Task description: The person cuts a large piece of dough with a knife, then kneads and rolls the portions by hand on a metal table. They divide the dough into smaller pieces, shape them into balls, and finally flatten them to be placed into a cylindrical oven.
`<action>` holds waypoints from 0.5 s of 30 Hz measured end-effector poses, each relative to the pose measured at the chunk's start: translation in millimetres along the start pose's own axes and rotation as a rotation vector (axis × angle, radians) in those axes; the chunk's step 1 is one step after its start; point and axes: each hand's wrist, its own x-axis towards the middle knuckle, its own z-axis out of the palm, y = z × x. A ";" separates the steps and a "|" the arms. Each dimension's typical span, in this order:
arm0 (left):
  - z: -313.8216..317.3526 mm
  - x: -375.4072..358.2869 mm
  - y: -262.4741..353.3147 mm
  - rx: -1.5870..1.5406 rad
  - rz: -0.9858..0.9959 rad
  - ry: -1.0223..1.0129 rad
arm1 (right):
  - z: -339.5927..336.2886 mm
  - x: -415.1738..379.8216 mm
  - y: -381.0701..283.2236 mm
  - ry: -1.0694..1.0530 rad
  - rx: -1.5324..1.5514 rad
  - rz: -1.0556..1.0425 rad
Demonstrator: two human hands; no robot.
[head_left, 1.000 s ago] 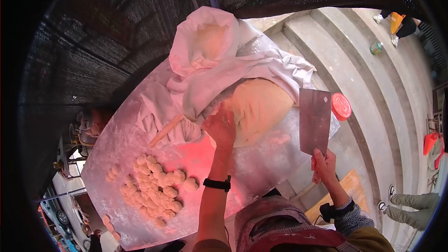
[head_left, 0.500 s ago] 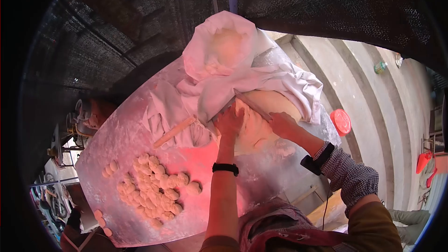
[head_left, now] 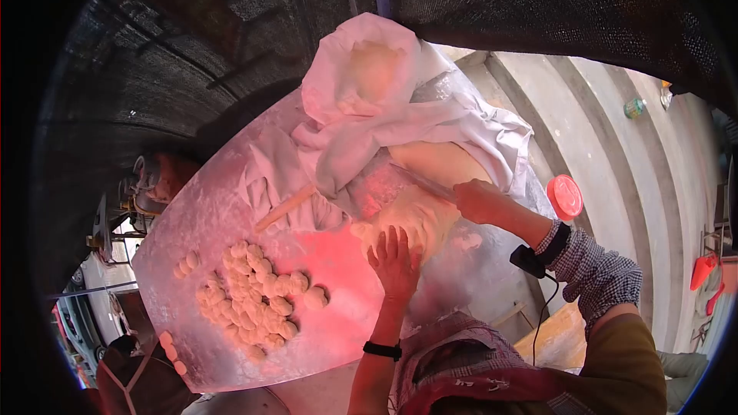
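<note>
My left hand (head_left: 396, 263) rests with spread fingers on the near edge of a pale, folded lump of dough (head_left: 423, 217). My right hand (head_left: 478, 201) is closed round the handle of a long knife (head_left: 421, 180). Its blade slants to the upper left, between that lump and a larger smooth slab of dough (head_left: 446, 160). White cloth (head_left: 496, 134) partly covers the far side of the slab. To the left, many small dough balls (head_left: 250, 300) lie heaped on the floured metal table (head_left: 338, 338).
A rolling pin (head_left: 286, 209) lies against the crumpled cloth. Behind it stands a cloth-lined container (head_left: 319, 81) with flour-like powder (head_left: 373, 69). A red round lid (head_left: 565, 197) is beyond the table's right edge. Another person (head_left: 134, 376) is at lower left.
My left hand has drawn back towards me and opened out on the dough. The near lump has come towards me, leaving a gap before the slab. The knife has shifted slightly right.
</note>
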 end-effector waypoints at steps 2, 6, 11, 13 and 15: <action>-10.3 -6.6 -6.6 -0.127 0.004 -0.076 | 20.2 -34.9 20.5 -0.010 0.026 0.068; -1.4 37.8 -21.3 -0.254 -0.270 0.164 | 87.2 -16.6 16.7 0.135 0.077 0.105; 25.2 106.1 -17.9 -0.310 -0.241 -0.121 | 88.8 -0.1 36.2 0.211 0.216 0.102; 19.5 94.9 -14.9 -0.483 -0.300 -0.351 | 77.6 -32.7 46.5 0.179 0.150 0.068; 2.1 38.9 -2.5 -0.217 -0.040 -0.085 | 92.1 -69.0 65.4 0.119 0.153 0.128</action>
